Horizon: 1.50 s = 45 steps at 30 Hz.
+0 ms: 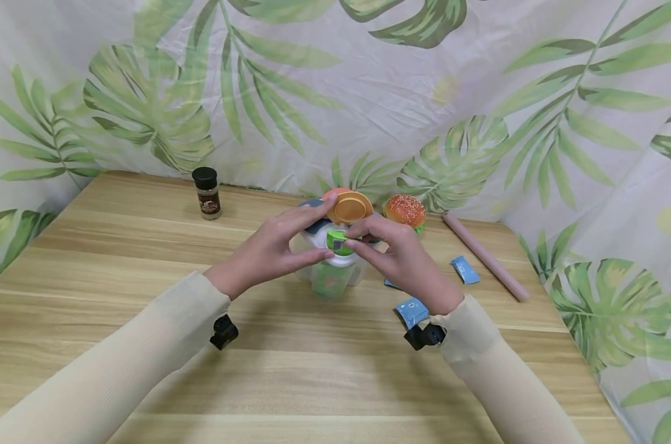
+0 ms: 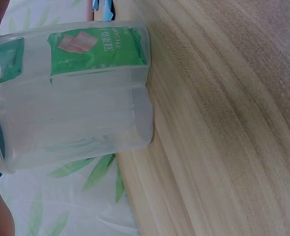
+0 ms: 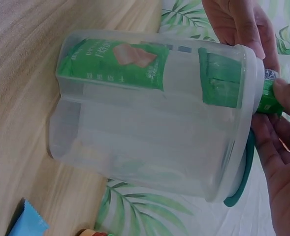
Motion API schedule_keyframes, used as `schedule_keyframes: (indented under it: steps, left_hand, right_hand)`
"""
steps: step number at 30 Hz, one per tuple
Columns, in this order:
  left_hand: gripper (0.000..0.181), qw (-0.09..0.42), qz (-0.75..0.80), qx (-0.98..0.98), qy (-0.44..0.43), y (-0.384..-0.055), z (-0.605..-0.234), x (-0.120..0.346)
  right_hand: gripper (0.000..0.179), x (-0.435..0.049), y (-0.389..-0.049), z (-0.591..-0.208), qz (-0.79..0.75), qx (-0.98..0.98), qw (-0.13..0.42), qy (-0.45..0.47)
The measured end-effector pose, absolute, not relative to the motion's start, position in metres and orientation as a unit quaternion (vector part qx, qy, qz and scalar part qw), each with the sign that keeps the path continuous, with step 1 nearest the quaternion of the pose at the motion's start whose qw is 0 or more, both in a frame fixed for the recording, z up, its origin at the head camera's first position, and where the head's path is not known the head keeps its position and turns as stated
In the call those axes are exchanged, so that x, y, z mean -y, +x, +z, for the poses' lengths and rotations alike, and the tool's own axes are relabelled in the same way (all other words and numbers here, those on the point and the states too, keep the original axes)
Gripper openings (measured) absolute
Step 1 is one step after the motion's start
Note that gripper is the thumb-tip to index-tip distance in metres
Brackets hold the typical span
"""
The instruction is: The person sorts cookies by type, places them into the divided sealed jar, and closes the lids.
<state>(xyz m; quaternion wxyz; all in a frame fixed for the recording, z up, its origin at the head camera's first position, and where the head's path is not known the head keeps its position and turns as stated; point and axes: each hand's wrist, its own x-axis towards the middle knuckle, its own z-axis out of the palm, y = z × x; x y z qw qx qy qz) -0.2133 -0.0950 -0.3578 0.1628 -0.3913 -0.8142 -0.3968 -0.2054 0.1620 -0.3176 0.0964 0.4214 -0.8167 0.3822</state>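
Note:
A clear plastic container [image 1: 331, 276] stands at the table's middle, its orange flap lid [image 1: 349, 207] tipped open. Several green packets [image 3: 112, 61] lie inside it. My left hand [image 1: 309, 238] grips the container's white top, with the index finger against the orange flap. My right hand [image 1: 353, 238] pinches a small green packet [image 1: 340, 242] at the container's mouth. In the right wrist view that packet [image 3: 269, 96] pokes out of the top between my fingers [image 3: 288, 94]. The left wrist view shows the container's wall [image 2: 76, 113] and a packet [image 2: 98, 48] inside.
A dark spice jar [image 1: 206, 193] stands at the back left. A toy burger [image 1: 404, 211] sits behind the container, and a pink roll [image 1: 485, 256] lies at the right. Blue sachets [image 1: 465, 269] [image 1: 412, 311] lie near my right wrist. Leaf-print cloth hangs behind the table.

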Motion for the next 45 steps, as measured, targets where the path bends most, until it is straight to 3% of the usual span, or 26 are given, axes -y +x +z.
schedule_keyframes:
  steps: [9,29,35,39,43,45]
  left_hand:
    - [0.085,0.165,-0.394,0.818,-0.385,-0.214,-0.358,0.095]
    - [0.086,0.167,-0.397,0.815,-0.388,-0.212,-0.357,0.094]
    - [0.086,0.168,-0.396,0.813,-0.393,-0.213,-0.357,0.094]
    - [0.086,0.166,-0.397,0.815,-0.388,-0.212,-0.357,0.094]
    - [0.087,0.165,-0.401,0.815,-0.383,-0.212,-0.356,0.094]
    - [0.086,0.166,-0.402,0.815,-0.383,-0.212,-0.356,0.094]
  right_hand:
    - [0.006,-0.161,-0.205,-0.321,0.318,0.835,0.112,0.435]
    - [0.018,-0.161,-0.197,-0.319,0.176,0.848,0.124,0.485]
    - [0.013,-0.166,-0.198,-0.324,0.256,0.836,0.127,0.469]
    - [0.01,-0.169,-0.203,-0.326,0.34,0.808,0.164,0.453]
    - [0.007,-0.174,-0.21,-0.328,0.427,0.788,0.205,0.394]
    - [0.008,-0.176,-0.212,-0.327,0.478,0.781,0.192,0.353]
